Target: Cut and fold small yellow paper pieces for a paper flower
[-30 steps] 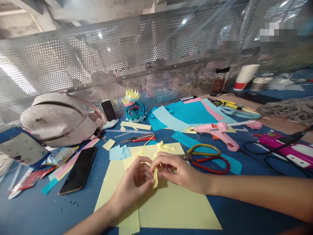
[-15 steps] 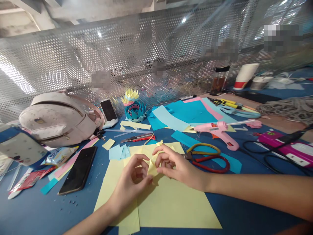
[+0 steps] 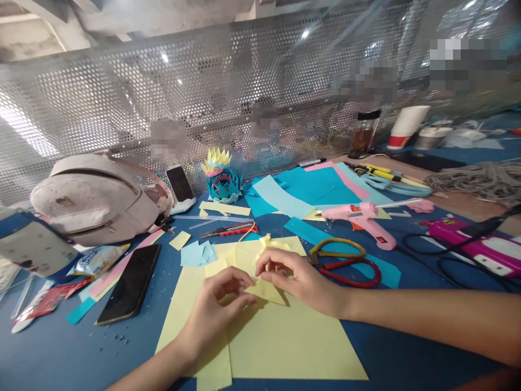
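Note:
Between my two hands is a small folded piece of yellow paper (image 3: 266, 293), now a flat triangle with one point toward the lower right. My left hand (image 3: 222, 296) pinches its left corner between thumb and fingers. The curled fingers of my right hand (image 3: 287, 271) grip its upper edge. Beneath them lie large yellow sheets (image 3: 293, 347), and small yellow pieces (image 3: 266, 243) rest just beyond my right fingers. Scissors (image 3: 345, 258) with one yellow and one red handle loop lie close to my right hand.
A pink glue gun (image 3: 368, 220) lies at the right near a magenta power strip (image 3: 476, 244). A black phone (image 3: 129, 285) and a pale backpack (image 3: 95, 201) are at the left. Behind stand a folded-paper model (image 3: 222, 179) and blue sheets (image 3: 317, 187). Red-handled pliers (image 3: 230, 229) lie mid-table.
The yellow paper, held upright and partly folded before, is now turned down into a flat triangle. My right hand has moved slightly down, and both hands keep hold of the paper.

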The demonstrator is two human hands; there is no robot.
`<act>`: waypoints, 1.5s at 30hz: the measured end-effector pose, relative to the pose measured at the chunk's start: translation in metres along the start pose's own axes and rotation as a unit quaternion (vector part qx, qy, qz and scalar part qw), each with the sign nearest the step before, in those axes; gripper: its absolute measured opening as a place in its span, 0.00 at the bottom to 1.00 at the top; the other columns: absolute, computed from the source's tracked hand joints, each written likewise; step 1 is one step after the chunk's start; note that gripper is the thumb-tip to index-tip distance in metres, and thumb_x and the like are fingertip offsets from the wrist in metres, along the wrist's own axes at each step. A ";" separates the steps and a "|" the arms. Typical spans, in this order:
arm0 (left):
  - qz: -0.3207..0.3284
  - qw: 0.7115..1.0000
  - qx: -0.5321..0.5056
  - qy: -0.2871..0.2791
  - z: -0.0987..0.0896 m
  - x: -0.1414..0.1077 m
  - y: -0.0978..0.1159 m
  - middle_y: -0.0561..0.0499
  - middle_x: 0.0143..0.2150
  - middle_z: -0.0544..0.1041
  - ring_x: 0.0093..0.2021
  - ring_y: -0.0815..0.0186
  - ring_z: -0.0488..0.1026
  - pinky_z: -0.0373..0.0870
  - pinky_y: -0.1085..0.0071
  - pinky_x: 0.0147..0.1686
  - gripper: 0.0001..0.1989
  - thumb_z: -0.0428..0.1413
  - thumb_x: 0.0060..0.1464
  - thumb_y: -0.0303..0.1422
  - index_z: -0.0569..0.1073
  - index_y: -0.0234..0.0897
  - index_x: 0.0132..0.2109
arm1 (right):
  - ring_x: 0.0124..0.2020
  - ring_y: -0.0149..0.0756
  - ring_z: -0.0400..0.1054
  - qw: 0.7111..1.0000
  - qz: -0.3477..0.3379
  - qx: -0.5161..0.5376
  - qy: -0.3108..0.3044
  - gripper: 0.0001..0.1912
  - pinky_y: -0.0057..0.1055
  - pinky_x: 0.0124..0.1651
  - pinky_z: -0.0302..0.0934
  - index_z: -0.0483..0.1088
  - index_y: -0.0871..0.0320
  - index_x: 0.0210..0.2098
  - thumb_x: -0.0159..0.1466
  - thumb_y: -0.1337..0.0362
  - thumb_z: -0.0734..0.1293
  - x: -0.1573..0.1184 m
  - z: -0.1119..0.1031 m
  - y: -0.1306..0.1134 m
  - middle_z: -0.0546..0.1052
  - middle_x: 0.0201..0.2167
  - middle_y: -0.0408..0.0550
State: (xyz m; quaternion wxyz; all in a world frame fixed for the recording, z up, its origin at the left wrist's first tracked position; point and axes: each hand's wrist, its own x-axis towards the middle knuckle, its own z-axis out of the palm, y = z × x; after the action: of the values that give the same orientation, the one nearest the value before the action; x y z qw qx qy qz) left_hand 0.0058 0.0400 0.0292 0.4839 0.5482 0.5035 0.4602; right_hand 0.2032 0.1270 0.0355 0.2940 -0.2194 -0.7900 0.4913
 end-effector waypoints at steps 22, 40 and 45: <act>0.099 0.984 0.144 0.010 0.001 -0.006 0.005 0.54 0.33 0.74 0.34 0.68 0.72 0.69 0.75 0.36 0.07 0.59 0.55 0.22 0.71 0.38 0.37 | 0.35 0.32 0.65 0.994 0.017 -0.017 -0.102 0.20 0.26 0.32 0.55 0.69 0.57 0.39 0.56 0.55 0.78 -0.001 0.001 0.003 0.73 0.37 0.42; 0.479 0.676 0.535 -0.168 -0.004 -0.025 0.003 0.42 0.38 0.84 0.41 0.58 0.83 0.80 0.64 0.49 0.15 0.45 0.71 0.25 0.77 0.30 0.44 | 0.33 0.34 0.70 0.849 -0.367 -0.300 -0.232 0.16 0.34 0.32 0.55 0.72 0.53 0.33 0.75 0.59 0.59 0.004 -0.024 0.013 0.79 0.34 0.45; 0.461 0.738 0.471 -0.142 -0.019 -0.022 -0.028 0.42 0.45 0.83 0.50 0.60 0.80 0.73 0.62 0.59 0.13 0.47 0.72 0.30 0.75 0.31 0.53 | 0.33 0.34 0.69 0.917 -0.251 -0.205 -0.232 0.19 0.32 0.35 0.56 0.74 0.54 0.32 0.75 0.54 0.60 0.008 -0.020 0.013 0.78 0.31 0.45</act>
State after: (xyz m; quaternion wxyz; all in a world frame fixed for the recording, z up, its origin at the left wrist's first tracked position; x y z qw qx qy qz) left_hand -0.0176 0.0198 0.0026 -0.0415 0.9304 0.2666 0.2479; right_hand 0.2121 0.1502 0.0330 0.1651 0.0510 -0.9485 0.2656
